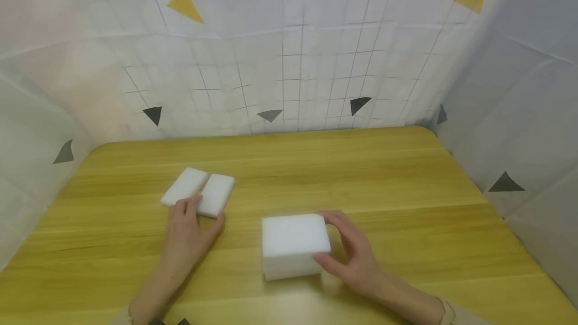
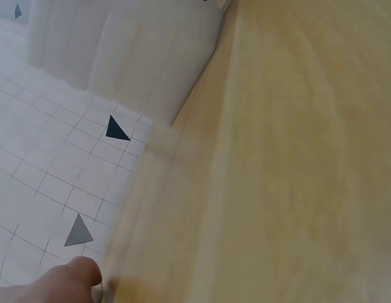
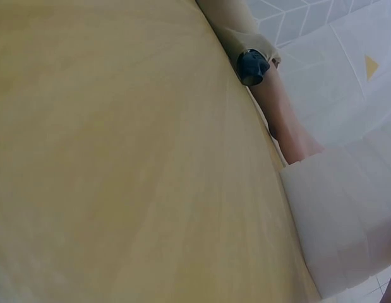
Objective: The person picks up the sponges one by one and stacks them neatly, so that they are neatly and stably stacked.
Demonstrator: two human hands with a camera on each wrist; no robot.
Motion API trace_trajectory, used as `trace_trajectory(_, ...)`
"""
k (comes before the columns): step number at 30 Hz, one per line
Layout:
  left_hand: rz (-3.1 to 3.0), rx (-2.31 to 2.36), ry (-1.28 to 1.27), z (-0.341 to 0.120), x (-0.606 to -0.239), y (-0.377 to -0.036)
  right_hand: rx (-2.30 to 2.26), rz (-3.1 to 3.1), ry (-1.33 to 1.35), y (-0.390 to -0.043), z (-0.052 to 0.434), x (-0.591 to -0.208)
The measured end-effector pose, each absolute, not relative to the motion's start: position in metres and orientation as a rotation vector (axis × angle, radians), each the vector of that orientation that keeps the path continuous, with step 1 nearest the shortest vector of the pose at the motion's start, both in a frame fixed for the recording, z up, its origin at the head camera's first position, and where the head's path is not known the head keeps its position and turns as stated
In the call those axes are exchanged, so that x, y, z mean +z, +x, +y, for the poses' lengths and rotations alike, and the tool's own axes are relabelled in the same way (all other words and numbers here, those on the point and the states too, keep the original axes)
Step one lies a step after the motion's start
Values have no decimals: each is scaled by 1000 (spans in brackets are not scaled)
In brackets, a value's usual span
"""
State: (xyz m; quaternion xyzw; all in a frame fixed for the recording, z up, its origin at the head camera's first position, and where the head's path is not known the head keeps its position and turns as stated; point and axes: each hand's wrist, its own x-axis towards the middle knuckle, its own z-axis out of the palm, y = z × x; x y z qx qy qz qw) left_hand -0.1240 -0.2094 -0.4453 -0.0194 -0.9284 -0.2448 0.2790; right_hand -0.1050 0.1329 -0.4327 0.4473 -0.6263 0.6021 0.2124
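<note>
Spanning the view, wooden table (image 1: 361, 174); gridded white curtain (image 1: 289, 64) behind it.

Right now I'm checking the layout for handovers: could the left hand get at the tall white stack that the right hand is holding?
Probably yes. The left hand rests on the near ends of the two flat sponges, and only bare table lies between it and the stack. The right hand grips the stack's far side, leaving the near side free.

left hand (image 1: 187, 237): fingers flat, relaxed | right hand (image 1: 354, 255): fingers curled, gripping
</note>
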Motion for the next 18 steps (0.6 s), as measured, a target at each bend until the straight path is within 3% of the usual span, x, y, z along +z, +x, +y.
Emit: trace_trajectory(18, -2470, -612, -108, -206, -445, -122, 1686, -1734, 1248, -104, 133, -432)
